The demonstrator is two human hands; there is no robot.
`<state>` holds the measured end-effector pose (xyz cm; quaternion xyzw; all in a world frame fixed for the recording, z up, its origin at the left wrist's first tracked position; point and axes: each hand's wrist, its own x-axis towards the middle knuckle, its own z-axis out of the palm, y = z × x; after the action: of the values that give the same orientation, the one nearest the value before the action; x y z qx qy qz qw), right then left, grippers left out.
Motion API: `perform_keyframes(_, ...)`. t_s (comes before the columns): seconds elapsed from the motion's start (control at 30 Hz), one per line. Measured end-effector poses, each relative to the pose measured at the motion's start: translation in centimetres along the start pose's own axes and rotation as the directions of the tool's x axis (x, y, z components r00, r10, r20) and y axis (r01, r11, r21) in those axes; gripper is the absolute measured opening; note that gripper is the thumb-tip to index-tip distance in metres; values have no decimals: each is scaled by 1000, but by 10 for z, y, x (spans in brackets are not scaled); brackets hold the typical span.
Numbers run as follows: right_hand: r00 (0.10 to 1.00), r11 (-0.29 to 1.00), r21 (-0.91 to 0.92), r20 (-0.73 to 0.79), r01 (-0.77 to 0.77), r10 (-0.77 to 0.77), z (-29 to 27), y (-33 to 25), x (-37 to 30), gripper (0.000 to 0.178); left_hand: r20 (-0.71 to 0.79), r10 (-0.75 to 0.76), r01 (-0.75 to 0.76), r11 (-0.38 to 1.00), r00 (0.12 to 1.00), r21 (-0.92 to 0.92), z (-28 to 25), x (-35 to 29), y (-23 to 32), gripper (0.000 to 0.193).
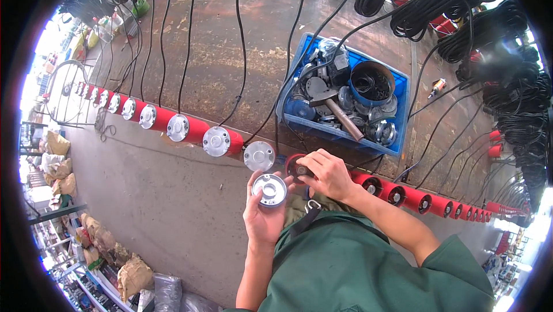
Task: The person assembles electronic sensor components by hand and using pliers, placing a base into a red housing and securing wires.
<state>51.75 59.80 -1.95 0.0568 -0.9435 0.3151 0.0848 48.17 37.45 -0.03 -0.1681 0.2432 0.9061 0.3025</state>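
My left hand (262, 220) holds a round silver metal end cap (271, 189), its hollow, ringed side facing up. Just right of it, my right hand (328, 172) reaches over the end of a red cylinder (292, 164) at the table edge, fingers bent and pressed together at its dark opening. What those fingers pinch is hidden. Left of the hands, a row of red cylinders (199, 128) carries silver caps, the nearest cap (259, 155) close above my left hand. To the right, more red cylinders (412, 198) show open, dark ends with a pale core.
On the brown table (230, 53) stands a blue crate (340, 140) of metal parts, with a hammer (344, 121) and a round tin (374, 103) of black rings on top. Black cables run to coiled bundles (443, 4). An orange-handled tool (438, 87) lies at right. Shelves hold sacks (133, 277) lower left.
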Motion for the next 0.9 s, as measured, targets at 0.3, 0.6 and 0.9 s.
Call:
perform_keyframes(0.3, 1000, 1000, 11, -21, 20, -20, 2, 2, -2, 39, 4, -24, 24, 998, 1000, -52, -2, 2, 2, 57)
perform_keyframes(0.6, 1000, 999, 40, -23, 8, -7, -4, -7, 3, 48, -9, -4, 4, 1000, 1000, -5, -2, 1, 0, 53)
perform_keyframes(0.9, 999, 1000, 19, -22, 25, -25, 2, 2, 0, 39, -16, -17, 16, 998, 1000, -68, -5, 1, 2, 57)
